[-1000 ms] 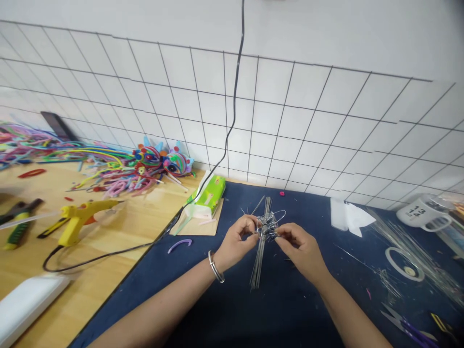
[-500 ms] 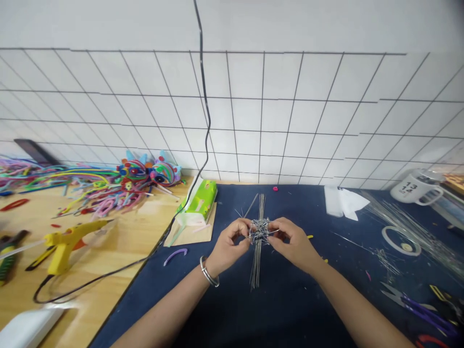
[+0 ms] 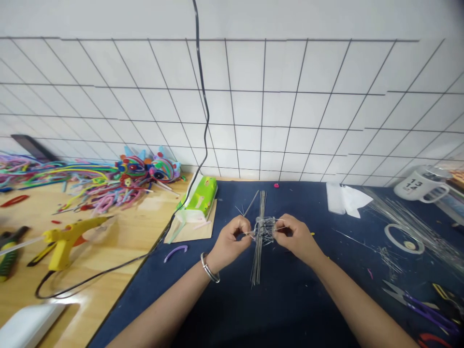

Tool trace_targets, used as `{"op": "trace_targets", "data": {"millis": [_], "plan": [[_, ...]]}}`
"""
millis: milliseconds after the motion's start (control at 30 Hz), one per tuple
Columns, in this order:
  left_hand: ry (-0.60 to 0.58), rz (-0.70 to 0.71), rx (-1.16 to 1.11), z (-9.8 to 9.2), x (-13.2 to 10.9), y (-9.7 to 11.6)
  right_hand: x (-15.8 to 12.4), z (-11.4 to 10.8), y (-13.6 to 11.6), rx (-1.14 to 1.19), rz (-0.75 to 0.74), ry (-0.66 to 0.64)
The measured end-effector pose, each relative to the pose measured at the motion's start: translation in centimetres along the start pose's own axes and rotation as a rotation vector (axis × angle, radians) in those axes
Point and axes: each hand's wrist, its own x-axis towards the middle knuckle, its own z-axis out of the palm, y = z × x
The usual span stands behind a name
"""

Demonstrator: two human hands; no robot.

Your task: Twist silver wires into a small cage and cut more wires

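Observation:
Between my two hands is a small openwork frame of silvery wire (image 3: 266, 229), raised over the dark blue mat (image 3: 232, 309). My left hand (image 3: 234, 241) is closed, thumb and fingers pinching at the frame's left side. On the other side my right hand (image 3: 295, 237) pinches the frame's right end, where thin wire ends stick out past the fingers. Underneath lies a bundle of straight wires (image 3: 257, 263), pointing away from me. A few more wires (image 3: 251, 203) rest behind my left hand.
To the left are a yellow glue gun (image 3: 65, 241) with its black cord, a green tissue pack (image 3: 201, 195) and colourful pipe cleaners (image 3: 79, 179). At right lie purple scissors (image 3: 416, 309), a tape roll (image 3: 404, 239), loose wires (image 3: 416, 227) and a white mug (image 3: 416, 184).
The wire frame has turned and shifted slightly right in my fingers. My right hand has moved a little to the right, and the whole view has tilted slightly.

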Motion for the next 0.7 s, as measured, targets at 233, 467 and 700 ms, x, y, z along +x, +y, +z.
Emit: {"op": "trace_targets", "data": {"millis": [233,467,700], "plan": [[0.022,-0.073,0.044,-1.1,0.6,0.1,0.5,-0.7,1.0,0.11,0.028,0.034],[-0.165,-0.227,-0.327,-0.9,0.5,-0.2,0.5,-0.6,1.5,0.282,0.144,-0.016],[-0.111,-0.389,-0.698,-0.5,0.5,-1.1,0.5,-0.8,1.0,0.12,0.052,-0.008]]}}
